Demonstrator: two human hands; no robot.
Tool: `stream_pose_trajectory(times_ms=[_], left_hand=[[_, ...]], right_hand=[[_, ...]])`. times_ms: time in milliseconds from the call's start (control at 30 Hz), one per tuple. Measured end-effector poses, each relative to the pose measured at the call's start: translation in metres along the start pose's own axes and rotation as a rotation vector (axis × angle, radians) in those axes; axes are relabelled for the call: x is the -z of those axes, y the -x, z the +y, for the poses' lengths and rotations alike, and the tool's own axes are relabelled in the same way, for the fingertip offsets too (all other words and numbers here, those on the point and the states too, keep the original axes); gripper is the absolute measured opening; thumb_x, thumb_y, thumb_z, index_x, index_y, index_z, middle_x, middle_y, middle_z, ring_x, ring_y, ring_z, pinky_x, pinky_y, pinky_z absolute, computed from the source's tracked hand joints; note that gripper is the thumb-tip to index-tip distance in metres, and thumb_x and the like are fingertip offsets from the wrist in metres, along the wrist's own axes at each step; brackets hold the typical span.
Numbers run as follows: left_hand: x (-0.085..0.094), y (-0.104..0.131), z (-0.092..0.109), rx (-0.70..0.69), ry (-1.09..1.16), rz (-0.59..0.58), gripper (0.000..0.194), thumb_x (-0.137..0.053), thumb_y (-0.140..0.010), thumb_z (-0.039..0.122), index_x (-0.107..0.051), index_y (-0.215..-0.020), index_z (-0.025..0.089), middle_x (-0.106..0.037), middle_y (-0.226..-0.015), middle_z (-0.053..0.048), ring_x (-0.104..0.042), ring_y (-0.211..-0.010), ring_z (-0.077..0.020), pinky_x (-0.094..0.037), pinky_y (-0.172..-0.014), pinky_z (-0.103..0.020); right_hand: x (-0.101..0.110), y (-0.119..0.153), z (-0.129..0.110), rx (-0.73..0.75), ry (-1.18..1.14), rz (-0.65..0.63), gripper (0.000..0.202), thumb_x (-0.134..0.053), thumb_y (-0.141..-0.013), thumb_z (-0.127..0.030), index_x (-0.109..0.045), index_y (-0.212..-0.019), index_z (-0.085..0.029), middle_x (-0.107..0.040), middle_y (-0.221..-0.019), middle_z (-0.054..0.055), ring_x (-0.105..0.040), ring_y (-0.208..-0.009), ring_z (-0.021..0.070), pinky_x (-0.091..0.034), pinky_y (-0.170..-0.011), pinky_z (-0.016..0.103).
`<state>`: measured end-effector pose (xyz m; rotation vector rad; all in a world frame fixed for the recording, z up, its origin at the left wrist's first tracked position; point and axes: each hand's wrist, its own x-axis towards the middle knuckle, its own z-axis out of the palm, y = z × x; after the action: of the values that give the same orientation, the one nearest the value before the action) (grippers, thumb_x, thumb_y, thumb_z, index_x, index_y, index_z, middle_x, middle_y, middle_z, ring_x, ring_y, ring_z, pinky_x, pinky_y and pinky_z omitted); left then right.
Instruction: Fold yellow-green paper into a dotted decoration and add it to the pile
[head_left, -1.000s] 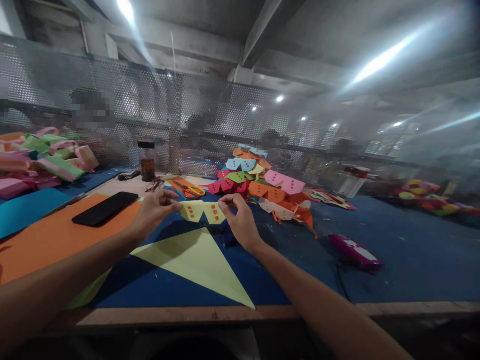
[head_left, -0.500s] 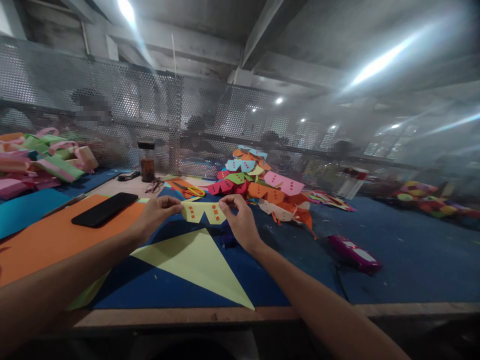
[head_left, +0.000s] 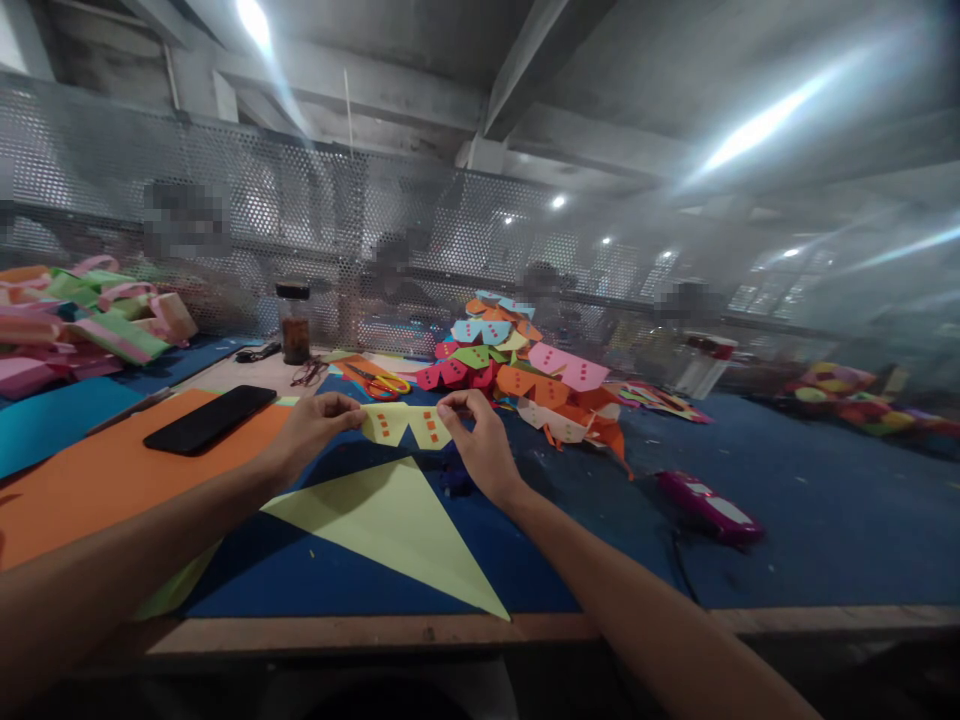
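Between my two hands I hold a yellow paper mask (head_left: 407,424) with a notch in its lower edge and orange squares on both sides. My left hand (head_left: 319,428) pinches its left end between thumb and fingers. At the right end, my right hand (head_left: 481,445) grips the mask's upper corner the same way. Below them a yellow paper triangle (head_left: 397,525) lies on the blue table cover. A small dark blue object (head_left: 454,473), partly behind my right hand, is too unclear to name.
A pile of coloured paper masks (head_left: 525,370) lies beyond my right hand. Scissors (head_left: 381,382) and a jar (head_left: 294,325) are behind. To the left, a black phone (head_left: 211,418) rests on orange paper (head_left: 82,490). A purple device (head_left: 709,508) sits at right. A perforated screen (head_left: 315,200) stands behind.
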<state>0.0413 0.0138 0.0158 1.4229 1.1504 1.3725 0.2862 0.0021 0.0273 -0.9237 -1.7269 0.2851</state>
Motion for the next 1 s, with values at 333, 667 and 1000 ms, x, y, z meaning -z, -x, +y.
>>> stream_pose_trajectory(times_ms=[333,667,1000], left_hand=[[-0.0007,0.0003,0.0008,-0.017,-0.014,0.01,0.025,-0.083,-0.059,0.038,-0.068,-0.069,0.02,-0.068,-0.067,0.0,-0.061,-0.065,-0.0149,-0.046,-0.062,-0.026],[-0.0016,0.0021,0.0037,-0.014,-0.051,0.032,0.024,-0.08,-0.062,0.038,-0.068,-0.073,0.02,-0.072,-0.073,-0.002,-0.064,-0.07,-0.017,-0.048,-0.065,-0.027],[-0.0012,0.001,0.0027,-0.025,-0.056,0.034,0.03,-0.082,-0.059,0.043,-0.068,-0.073,0.02,-0.07,-0.071,-0.002,-0.062,-0.069,-0.0172,-0.048,-0.065,-0.028]], right_hand=[[0.0001,-0.0003,0.0001,0.002,0.006,-0.006,0.017,-0.055,-0.094,-0.036,-0.063,-0.089,-0.022,-0.066,-0.093,0.005,-0.064,-0.091,0.0214,-0.051,-0.086,0.035],[0.0002,0.0009,-0.0001,0.002,0.011,-0.012,0.016,-0.055,-0.094,-0.035,-0.063,-0.09,-0.022,-0.066,-0.093,0.005,-0.064,-0.092,0.0214,-0.051,-0.087,0.035],[0.0002,0.0012,0.0007,0.001,0.022,-0.017,0.014,-0.055,-0.094,-0.034,-0.062,-0.089,-0.023,-0.066,-0.093,0.005,-0.064,-0.091,0.0211,-0.051,-0.086,0.036]])
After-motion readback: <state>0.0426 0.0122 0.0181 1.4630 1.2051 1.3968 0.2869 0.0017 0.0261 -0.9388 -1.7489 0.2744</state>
